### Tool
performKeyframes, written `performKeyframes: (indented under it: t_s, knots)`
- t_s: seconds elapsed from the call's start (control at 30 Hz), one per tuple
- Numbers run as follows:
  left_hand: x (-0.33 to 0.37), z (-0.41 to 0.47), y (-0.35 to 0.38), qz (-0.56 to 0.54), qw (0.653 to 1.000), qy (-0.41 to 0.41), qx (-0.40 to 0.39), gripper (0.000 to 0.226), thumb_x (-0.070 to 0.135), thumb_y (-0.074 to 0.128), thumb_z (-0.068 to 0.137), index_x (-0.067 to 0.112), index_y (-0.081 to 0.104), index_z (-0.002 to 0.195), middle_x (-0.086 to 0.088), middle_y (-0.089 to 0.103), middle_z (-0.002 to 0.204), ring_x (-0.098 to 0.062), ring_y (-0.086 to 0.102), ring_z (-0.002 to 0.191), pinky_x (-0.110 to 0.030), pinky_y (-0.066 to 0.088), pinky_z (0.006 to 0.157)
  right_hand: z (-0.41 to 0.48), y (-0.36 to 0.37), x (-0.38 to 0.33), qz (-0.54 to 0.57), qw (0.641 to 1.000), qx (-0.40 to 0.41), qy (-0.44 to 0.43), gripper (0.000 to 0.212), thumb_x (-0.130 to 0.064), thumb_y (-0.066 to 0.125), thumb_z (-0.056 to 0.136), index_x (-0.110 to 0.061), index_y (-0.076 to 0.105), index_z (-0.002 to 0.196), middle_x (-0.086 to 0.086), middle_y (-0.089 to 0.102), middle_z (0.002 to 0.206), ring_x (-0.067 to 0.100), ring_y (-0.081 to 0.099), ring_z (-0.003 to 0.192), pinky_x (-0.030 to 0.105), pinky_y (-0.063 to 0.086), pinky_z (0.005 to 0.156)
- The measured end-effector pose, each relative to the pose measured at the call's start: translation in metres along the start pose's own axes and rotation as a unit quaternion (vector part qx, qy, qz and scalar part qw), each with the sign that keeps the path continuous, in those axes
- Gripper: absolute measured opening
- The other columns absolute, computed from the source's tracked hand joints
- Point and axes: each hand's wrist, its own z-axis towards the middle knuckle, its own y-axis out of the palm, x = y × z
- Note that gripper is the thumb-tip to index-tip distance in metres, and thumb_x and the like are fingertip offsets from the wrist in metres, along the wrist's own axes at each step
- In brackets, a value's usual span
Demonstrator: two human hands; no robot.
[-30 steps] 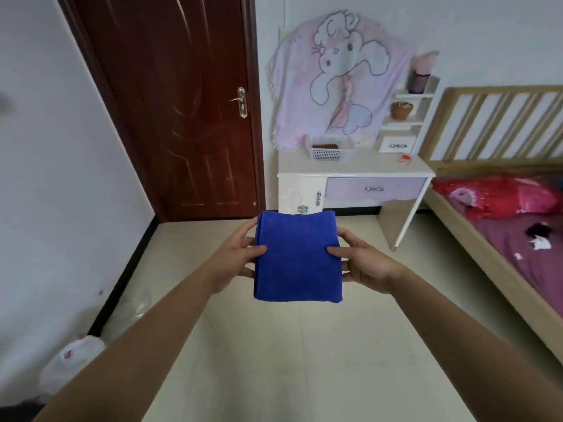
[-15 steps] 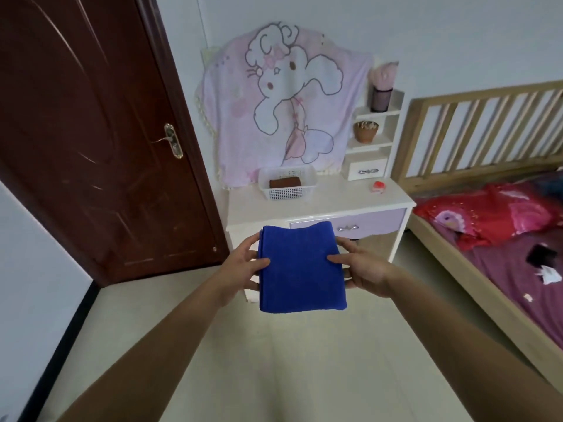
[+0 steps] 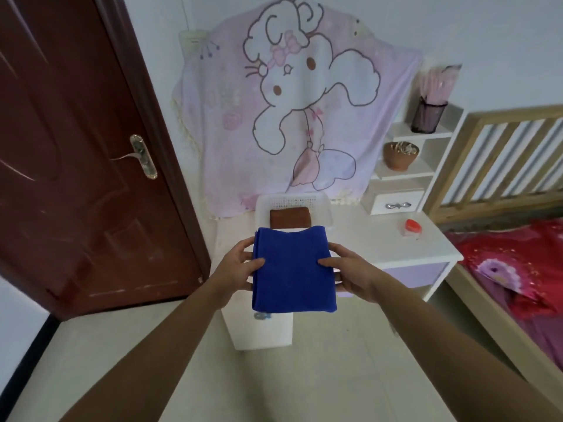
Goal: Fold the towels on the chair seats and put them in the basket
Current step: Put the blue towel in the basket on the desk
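Two hands, left (image 3: 240,271) and right (image 3: 350,274), each close their grip on the folded blue towel (image 3: 294,269); at 12 o'clock, the white basket (image 3: 262,208) holds a brown towel (image 3: 289,217) on the worktop (image 3: 380,239).

One head-worn view looked forward and down from close range over a white desk (image 3: 359,239), facing the wall; its wide lens probably bent the edges.

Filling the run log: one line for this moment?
blue towel: folded | left hand, right hand: grip sides | basket: holds brown towel
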Motion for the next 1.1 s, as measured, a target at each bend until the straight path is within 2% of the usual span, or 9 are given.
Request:
performKeyframes:
  t_s: [0.3, 0.47, 0.57, 0.73, 0.9, 1.03, 1.1]
  knots:
    - [0.050, 0.207, -0.021, -0.002, 0.999, -0.040, 0.008, 0.046, 0.015, 0.066, 0.092, 0.025, 0.047, 0.133, -0.007, 0.063, 0.120, -0.025, 0.067, 0.104, -0.048, 0.061, 0.077, 0.171, -0.056, -0.084, 0.016, 0.999, 0.029, 0.024, 0.048, -0.013, 0.060, 0.095, -0.025, 0.048, 0.140, 0.005, 0.067, 0.125, 0.029, 0.070, 0.106, 0.051, 0.056, 0.093]
    - [0.039, 0.299, -0.010, -0.005, 0.996, -0.086, 0.015, 0.045, 0.015, 0.066, 0.092, 0.022, 0.048, 0.133, -0.007, 0.064, 0.121, -0.026, 0.067, 0.104, -0.045, 0.061, 0.074, 0.253, -0.096, -0.092, 0.021, 0.998, 0.027, 0.053, 0.050, -0.012, 0.061, 0.092, -0.024, 0.049, 0.138, 0.005, 0.067, 0.124, 0.030, 0.069, 0.106, 0.051, 0.057, 0.092]
    - [0.022, 0.349, 0.001, -0.004, 0.991, -0.126, 0.046, 0.040, 0.017, 0.066, 0.092, 0.022, 0.052, 0.129, -0.003, 0.065, 0.120, -0.025, 0.066, 0.104, -0.045, 0.061, 0.076, 0.301, -0.120, -0.090, 0.018, 0.996, 0.016, 0.082, 0.048, -0.010, 0.059, 0.092, -0.022, 0.049, 0.138, 0.006, 0.065, 0.126, 0.032, 0.066, 0.110, 0.050, 0.057, 0.092]
    - [-0.002, 0.414, 0.012, -0.022, 0.975, -0.185, 0.121, 0.035, 0.012, 0.063, 0.093, 0.016, 0.054, 0.127, -0.007, 0.067, 0.113, -0.025, 0.068, 0.097, -0.037, 0.059, 0.066, 0.381, -0.146, -0.087, 0.046, 0.989, -0.008, 0.141, 0.049, -0.005, 0.055, 0.092, -0.020, 0.048, 0.138, 0.008, 0.059, 0.130, 0.033, 0.060, 0.115, 0.049, 0.057, 0.092]
    - [-0.026, 0.460, 0.002, 0.024, 0.959, -0.217, 0.182, 0.039, 0.009, 0.060, 0.093, 0.014, 0.048, 0.130, -0.013, 0.063, 0.119, -0.029, 0.065, 0.101, -0.047, 0.058, 0.081, 0.439, -0.141, -0.071, 0.060, 0.978, -0.009, 0.197, 0.052, -0.004, 0.056, 0.091, -0.023, 0.046, 0.139, 0.007, 0.058, 0.128, 0.030, 0.060, 0.113, 0.043, 0.060, 0.081]
    - [-0.053, 0.473, -0.003, 0.090, 0.947, -0.252, 0.179, 0.041, 0.008, 0.057, 0.092, 0.014, 0.046, 0.131, -0.011, 0.061, 0.116, -0.028, 0.063, 0.098, -0.047, 0.057, 0.084, 0.462, -0.135, -0.040, 0.013, 0.972, -0.002, 0.234, 0.053, -0.006, 0.056, 0.092, -0.023, 0.043, 0.141, 0.006, 0.058, 0.128, 0.029, 0.060, 0.113, 0.047, 0.056, 0.092]
    - [-0.069, 0.475, -0.002, 0.108, 0.942, -0.277, 0.158, 0.041, 0.006, 0.055, 0.092, 0.012, 0.045, 0.132, -0.011, 0.059, 0.117, -0.028, 0.062, 0.098, -0.047, 0.057, 0.084, 0.466, -0.131, -0.025, -0.041, 0.968, 0.012, 0.247, 0.055, -0.008, 0.056, 0.093, -0.020, 0.040, 0.144, 0.008, 0.058, 0.129, 0.028, 0.061, 0.112, 0.046, 0.056, 0.092]
